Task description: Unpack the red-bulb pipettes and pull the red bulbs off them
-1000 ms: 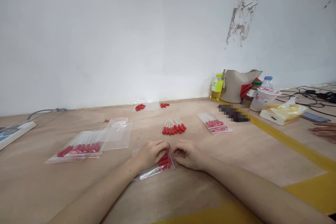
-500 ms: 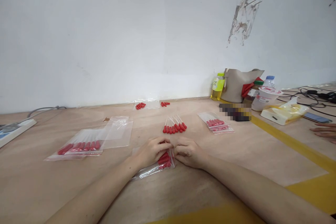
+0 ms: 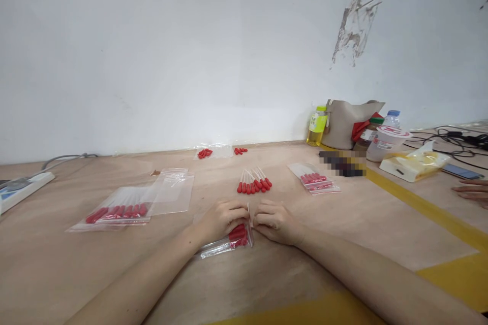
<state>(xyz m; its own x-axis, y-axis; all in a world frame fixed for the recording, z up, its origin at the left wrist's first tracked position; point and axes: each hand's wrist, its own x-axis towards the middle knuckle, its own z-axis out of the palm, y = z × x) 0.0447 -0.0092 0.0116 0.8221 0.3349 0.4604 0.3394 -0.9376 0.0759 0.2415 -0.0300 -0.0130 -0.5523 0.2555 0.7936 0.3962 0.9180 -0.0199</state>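
My left hand [image 3: 221,219] and my right hand [image 3: 275,221] meet at the middle of the table, both pinching the top edge of a clear zip bag [image 3: 227,242] that holds several red-bulbed droppers. The bag lies flat under my left hand, its open end raised slightly between my fingertips. Just beyond my hands lies a loose fan of red-bulbed droppers [image 3: 253,183].
A filled bag [image 3: 114,212] and empty bags [image 3: 172,190] lie at the left, more filled bags [image 3: 314,180] at the right, red bulbs [image 3: 205,152] near the wall. Bottles, a beige bag [image 3: 348,124], a cup and a tissue pack [image 3: 414,162] stand far right. Another person's hand [image 3: 473,192] rests at the right edge.
My hands have drawn a little closer together on the bag's top edge, which now stands up slightly between them. Nothing else on the table has moved.
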